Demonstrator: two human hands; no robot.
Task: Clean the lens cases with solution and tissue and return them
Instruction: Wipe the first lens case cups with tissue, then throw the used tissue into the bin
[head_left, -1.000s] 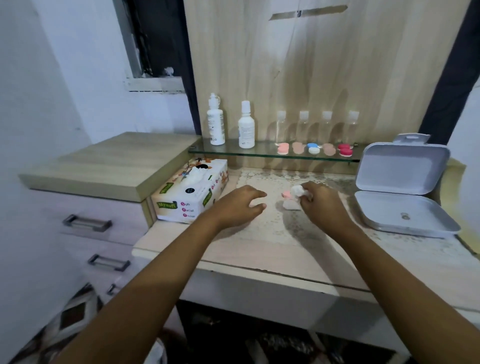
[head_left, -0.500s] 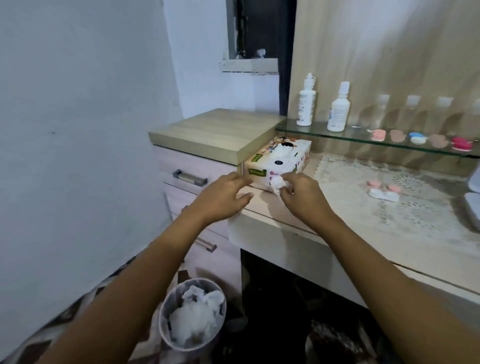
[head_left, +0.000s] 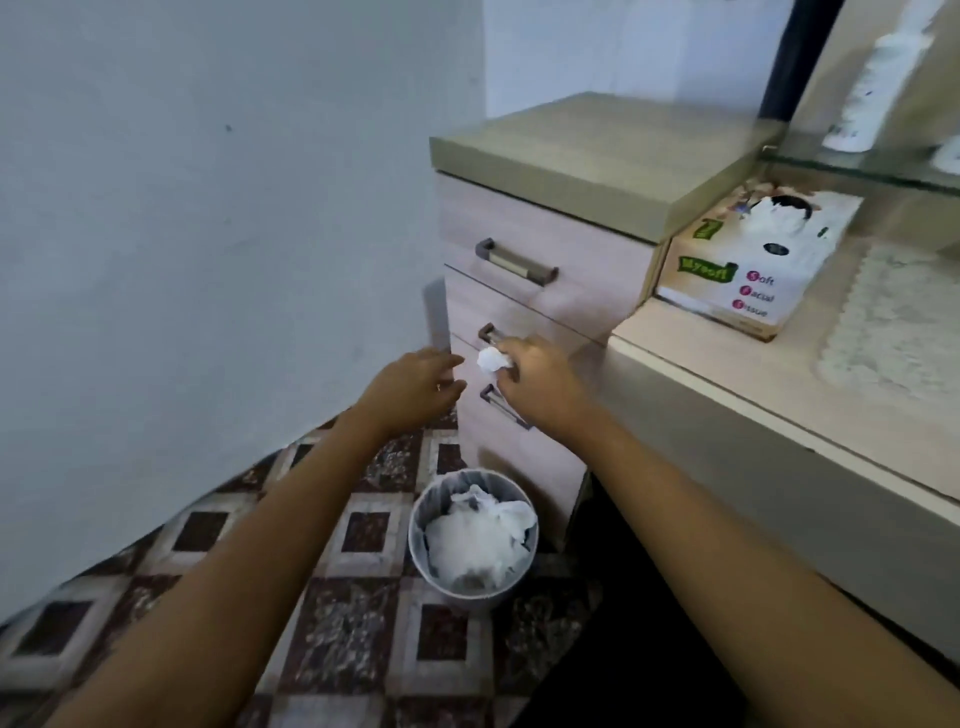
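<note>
Tissue (head_left: 491, 359) pinched in right hand (head_left: 540, 382) fingertips | left hand (head_left: 415, 387) apparently loose, empty

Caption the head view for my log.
Right hand holds a crumpled tissue in front of the drawers, bin on the floor below.

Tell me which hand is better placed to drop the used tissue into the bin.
Right. The right hand pinches the crumpled tissue above the waste bin; the left hand is open, holding nothing.
</note>
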